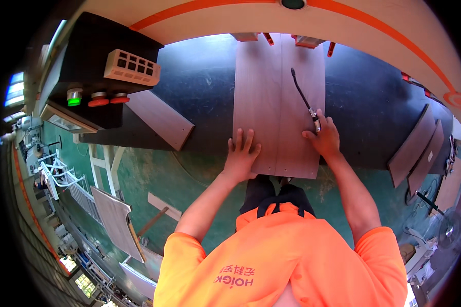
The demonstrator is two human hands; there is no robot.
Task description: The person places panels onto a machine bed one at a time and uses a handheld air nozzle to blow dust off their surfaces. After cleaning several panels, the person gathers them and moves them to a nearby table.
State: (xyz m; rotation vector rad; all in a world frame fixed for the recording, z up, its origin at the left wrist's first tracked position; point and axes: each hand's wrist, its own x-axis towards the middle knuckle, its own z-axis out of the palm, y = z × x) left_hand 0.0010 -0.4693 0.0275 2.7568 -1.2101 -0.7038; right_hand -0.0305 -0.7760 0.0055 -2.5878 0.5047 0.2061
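Two brownish wood-grain boards (264, 97) lie with a thin seam between them on a dark table, their near ends jutting past its front edge. Small holes show near those ends. My left hand (241, 156) rests on the near left corner of the boards, fingers spread and nothing in them. Above the right part, my right hand (323, 137) is wrapped round the grip of an air blow gun (303, 94). The gun's long black nozzle points away from me and bends to the left at its tip.
A dark control box (102, 56) with green and red buttons stands at the left. A loose board (161, 120) lies beneath it on the table (200, 92). More boards (412, 146) lean at the right edge. Red-tipped clamps (307, 42) hang from the pale machine beam (215, 25).
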